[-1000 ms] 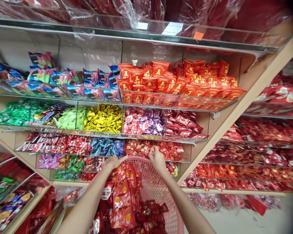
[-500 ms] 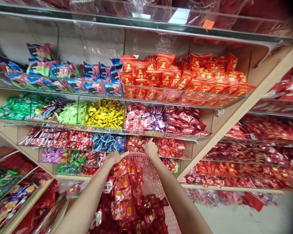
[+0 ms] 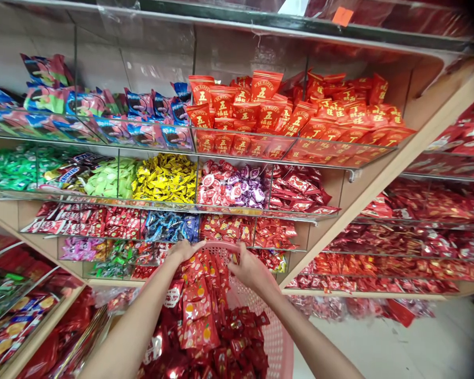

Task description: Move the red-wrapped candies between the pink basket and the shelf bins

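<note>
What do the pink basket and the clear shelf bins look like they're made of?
The pink basket looks like moulded plastic: matte, with small, regular holes. The clear shelf bins look like acrylic or glass, see-through with glossy reflections; I can't tell which.

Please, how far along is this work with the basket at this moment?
Already done: the pink basket holds a large pile of red packets. In hand: the left hand is on the basket's rim, and the right hand is at the rim beside the pile. Left: the shelf bins in front still look full, but nothing shows how many more packets are wanted.
</note>
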### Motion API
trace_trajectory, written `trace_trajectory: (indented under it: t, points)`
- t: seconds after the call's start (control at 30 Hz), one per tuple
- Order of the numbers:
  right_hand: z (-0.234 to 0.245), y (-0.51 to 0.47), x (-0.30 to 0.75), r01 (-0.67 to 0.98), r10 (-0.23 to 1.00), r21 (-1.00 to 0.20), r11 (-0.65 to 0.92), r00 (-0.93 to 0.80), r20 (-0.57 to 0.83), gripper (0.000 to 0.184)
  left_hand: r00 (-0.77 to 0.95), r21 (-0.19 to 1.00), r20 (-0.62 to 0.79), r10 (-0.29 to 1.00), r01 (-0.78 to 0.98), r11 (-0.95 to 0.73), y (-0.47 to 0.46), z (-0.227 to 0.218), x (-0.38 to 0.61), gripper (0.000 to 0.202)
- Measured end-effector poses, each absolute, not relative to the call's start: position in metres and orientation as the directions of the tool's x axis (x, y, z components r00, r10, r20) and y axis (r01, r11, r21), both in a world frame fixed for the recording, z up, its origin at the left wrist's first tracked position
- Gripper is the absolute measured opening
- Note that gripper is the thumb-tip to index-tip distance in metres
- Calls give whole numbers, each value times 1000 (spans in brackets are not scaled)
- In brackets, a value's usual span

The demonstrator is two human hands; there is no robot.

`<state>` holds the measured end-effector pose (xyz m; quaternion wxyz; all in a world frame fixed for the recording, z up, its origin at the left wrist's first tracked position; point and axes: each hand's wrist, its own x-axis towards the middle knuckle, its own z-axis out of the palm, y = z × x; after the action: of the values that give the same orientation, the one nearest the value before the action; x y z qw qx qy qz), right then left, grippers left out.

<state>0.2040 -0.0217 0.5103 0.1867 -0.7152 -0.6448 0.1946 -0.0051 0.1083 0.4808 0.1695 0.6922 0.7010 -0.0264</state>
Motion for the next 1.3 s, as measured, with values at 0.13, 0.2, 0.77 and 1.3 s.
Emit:
trace_trajectory:
  t: [0.13, 0.2, 0.77, 1.3]
  points:
    - [474, -46, 195, 923, 976, -365, -125, 49, -210, 57, 33, 219, -316, 948, 975, 39, 107, 483, -5, 91]
    - [463, -50, 192, 955, 960, -267, -130, 54, -275, 61, 33, 223, -321, 947, 974, 42, 106, 485, -4, 91]
    - [482, -20, 192, 994, 956, -108, -15, -18, -292, 26, 43, 256, -312, 949, 966, 41, 101, 488, -3, 88]
    - [512, 43, 241, 991, 994, -93, -93, 89, -56, 24, 52, 280, -325, 944, 959, 44, 103, 483, -5, 90]
